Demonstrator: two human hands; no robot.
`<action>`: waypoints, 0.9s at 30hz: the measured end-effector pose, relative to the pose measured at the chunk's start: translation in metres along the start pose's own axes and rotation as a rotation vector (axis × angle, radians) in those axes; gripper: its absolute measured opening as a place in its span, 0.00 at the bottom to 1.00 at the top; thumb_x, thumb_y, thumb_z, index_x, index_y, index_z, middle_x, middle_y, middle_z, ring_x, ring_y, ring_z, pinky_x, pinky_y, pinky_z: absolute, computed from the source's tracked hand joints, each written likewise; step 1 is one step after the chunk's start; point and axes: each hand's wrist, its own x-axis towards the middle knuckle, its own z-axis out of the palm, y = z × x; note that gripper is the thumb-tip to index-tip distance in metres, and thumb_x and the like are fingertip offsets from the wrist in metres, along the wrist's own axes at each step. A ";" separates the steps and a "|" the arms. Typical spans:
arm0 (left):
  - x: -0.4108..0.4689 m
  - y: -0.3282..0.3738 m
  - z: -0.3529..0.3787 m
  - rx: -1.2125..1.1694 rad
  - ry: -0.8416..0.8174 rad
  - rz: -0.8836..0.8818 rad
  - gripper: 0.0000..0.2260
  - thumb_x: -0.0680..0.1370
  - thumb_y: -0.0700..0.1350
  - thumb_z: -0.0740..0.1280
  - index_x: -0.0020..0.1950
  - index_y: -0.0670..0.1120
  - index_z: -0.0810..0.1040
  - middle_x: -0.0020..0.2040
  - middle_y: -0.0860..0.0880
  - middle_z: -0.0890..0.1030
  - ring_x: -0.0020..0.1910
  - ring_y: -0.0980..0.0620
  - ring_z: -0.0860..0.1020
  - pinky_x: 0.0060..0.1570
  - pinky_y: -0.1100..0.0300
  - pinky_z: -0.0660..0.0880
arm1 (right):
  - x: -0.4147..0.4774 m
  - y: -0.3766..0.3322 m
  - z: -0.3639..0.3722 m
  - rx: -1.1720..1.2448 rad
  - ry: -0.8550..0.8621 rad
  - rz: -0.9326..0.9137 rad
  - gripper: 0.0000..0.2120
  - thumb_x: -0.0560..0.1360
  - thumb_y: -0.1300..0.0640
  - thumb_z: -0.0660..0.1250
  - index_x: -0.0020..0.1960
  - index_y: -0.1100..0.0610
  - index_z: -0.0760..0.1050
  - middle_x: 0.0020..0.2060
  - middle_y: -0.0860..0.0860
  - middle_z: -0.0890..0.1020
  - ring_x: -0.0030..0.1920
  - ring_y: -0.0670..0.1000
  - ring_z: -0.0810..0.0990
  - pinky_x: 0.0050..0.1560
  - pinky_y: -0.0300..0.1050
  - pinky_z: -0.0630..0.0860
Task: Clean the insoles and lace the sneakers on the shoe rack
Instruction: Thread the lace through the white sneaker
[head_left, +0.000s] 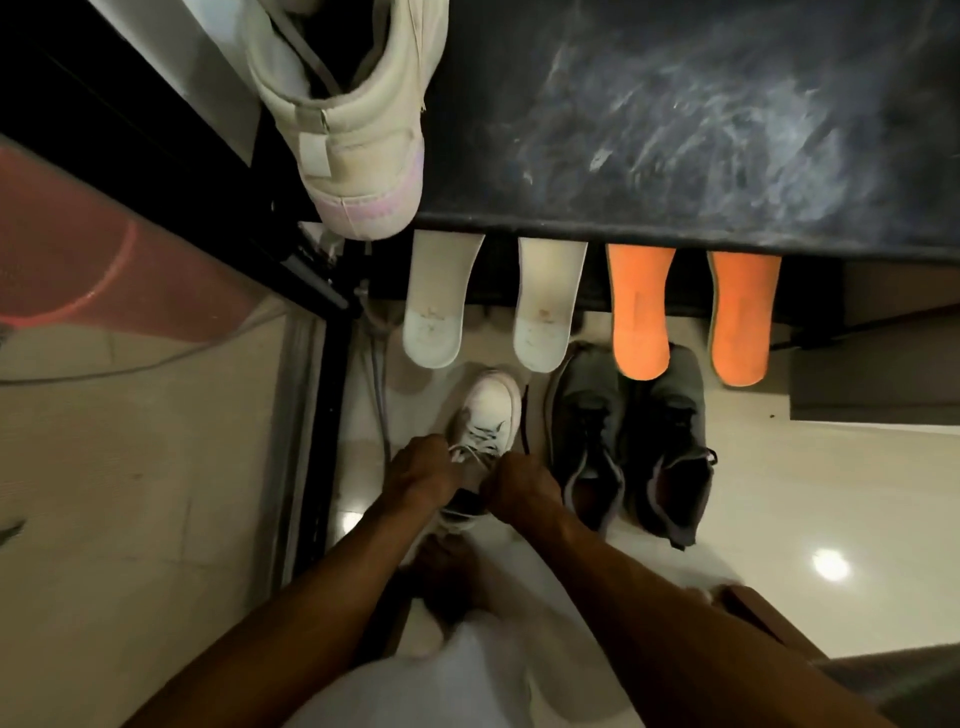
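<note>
Lacing was judged to be under way on the white sneaker (488, 410), which was set on the floor just ahead of the person. Its long axis ran straight away from the body, toe toward the rack and heel hidden under the wrists. The left hand (421, 470) was curled at the left of the throat, its grip pinched on the lace (475, 448). The right hand (519, 486) was fisted at the right of the throat, and a dark strand ran from it toward the toe. That strand was taken to be the lace's other end, though this could not be confirmed. Neither hand was nearer, since the eyelets lay directly between and just beyond both grips. Counted up: one white sneaker in hand and one cream high-top (353, 119) on the dark surface (675, 104). Two grey sneakers (587, 431) stood side by side just to the right. Two white insoles (434, 306) and two orange insoles (641, 312) were propped in a row below the surface's edge.
</note>
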 end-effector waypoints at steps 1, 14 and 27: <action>-0.002 0.000 -0.001 0.013 0.013 0.005 0.17 0.78 0.55 0.66 0.59 0.45 0.79 0.61 0.43 0.81 0.58 0.41 0.80 0.53 0.54 0.76 | -0.002 0.000 -0.002 0.004 0.009 -0.001 0.17 0.78 0.53 0.66 0.63 0.60 0.76 0.61 0.58 0.80 0.60 0.59 0.81 0.57 0.51 0.79; -0.111 0.015 -0.096 -0.205 -0.187 0.115 0.20 0.78 0.60 0.65 0.50 0.43 0.82 0.41 0.43 0.86 0.36 0.47 0.86 0.38 0.53 0.84 | -0.112 -0.027 -0.119 -0.258 -0.101 -0.125 0.16 0.78 0.54 0.66 0.61 0.61 0.78 0.57 0.57 0.83 0.56 0.57 0.82 0.52 0.48 0.78; -0.268 0.085 -0.207 -0.155 0.049 0.251 0.17 0.73 0.54 0.72 0.44 0.39 0.80 0.38 0.40 0.83 0.29 0.47 0.80 0.31 0.53 0.83 | -0.267 -0.028 -0.253 -0.292 -0.038 -0.246 0.15 0.77 0.56 0.61 0.34 0.59 0.75 0.29 0.56 0.77 0.26 0.53 0.73 0.28 0.40 0.70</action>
